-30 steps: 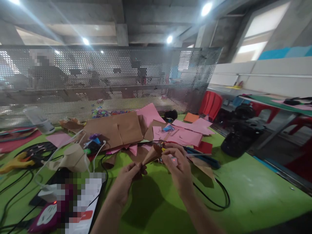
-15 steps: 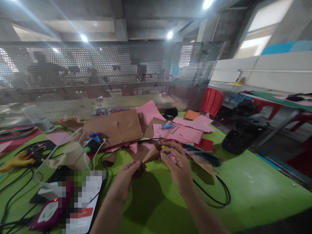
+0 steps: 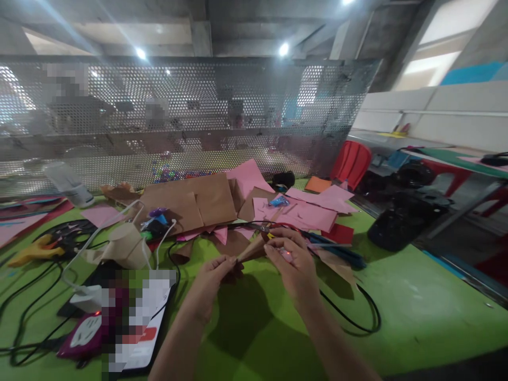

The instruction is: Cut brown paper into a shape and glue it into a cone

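Note:
A piece of brown paper (image 3: 253,250), rolled into a narrow cone, is stretched between my hands above the green table. My left hand (image 3: 216,274) pinches its thin end between thumb and fingers. My right hand (image 3: 292,258) is closed around the wider end, its fingers hiding part of the paper. Just behind the right hand, a small red light glows on something mostly covered. A second brown paper cone (image 3: 183,253) lies to the left of my left hand. Dark blue-handled scissors or pliers (image 3: 345,253) rest to the right, partly hidden.
Brown paper sheets (image 3: 190,203) and pink paper (image 3: 301,214) are heaped at the back. A power strip (image 3: 81,334), cables and a pixelated tablet-like object (image 3: 141,346) occupy the left. A yellow glue gun (image 3: 37,251) lies farther left. A black cable (image 3: 379,312) loops at right.
The view has shifted slightly, moving the table's contents a little to the right. Both hands keep their hold on the rolled paper, with only small finger movement.

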Available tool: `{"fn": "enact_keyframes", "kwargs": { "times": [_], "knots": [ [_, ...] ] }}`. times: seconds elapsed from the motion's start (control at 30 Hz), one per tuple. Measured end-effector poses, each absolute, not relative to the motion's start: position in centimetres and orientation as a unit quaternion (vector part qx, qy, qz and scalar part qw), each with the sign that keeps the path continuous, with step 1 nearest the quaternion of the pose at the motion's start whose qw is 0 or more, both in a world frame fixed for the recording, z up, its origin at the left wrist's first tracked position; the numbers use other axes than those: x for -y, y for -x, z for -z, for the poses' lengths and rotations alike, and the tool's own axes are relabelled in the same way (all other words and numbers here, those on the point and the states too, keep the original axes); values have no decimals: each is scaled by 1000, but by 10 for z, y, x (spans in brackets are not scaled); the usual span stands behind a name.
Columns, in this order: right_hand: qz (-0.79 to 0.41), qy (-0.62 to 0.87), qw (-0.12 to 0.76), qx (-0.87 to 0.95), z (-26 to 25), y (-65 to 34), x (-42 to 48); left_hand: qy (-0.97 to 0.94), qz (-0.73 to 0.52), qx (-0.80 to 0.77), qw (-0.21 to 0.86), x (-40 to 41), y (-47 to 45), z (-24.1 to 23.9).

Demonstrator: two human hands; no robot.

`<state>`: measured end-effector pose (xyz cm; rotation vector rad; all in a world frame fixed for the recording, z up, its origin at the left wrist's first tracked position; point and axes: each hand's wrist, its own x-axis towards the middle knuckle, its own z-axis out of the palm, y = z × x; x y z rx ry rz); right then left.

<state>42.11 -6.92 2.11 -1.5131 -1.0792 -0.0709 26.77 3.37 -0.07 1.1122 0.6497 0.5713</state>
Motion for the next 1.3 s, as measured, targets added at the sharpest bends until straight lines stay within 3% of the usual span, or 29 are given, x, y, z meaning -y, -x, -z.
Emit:
{"fn": "enact_keyframes", "kwargs": {
  "times": [0.5,1.03,1.3],
  "knots": [
    [-7,685,543,485,-28,-417,70,-555,-265,-286,735,-31,-269,-5],
    [-134,656,567,480,-21,-416,68,-600,-244,-245,721,-30,-271,-6],
    [-195,631,623,419,-18,-419,65,-626,-271,-261,683,-31,-268,-10]
  ]
}}
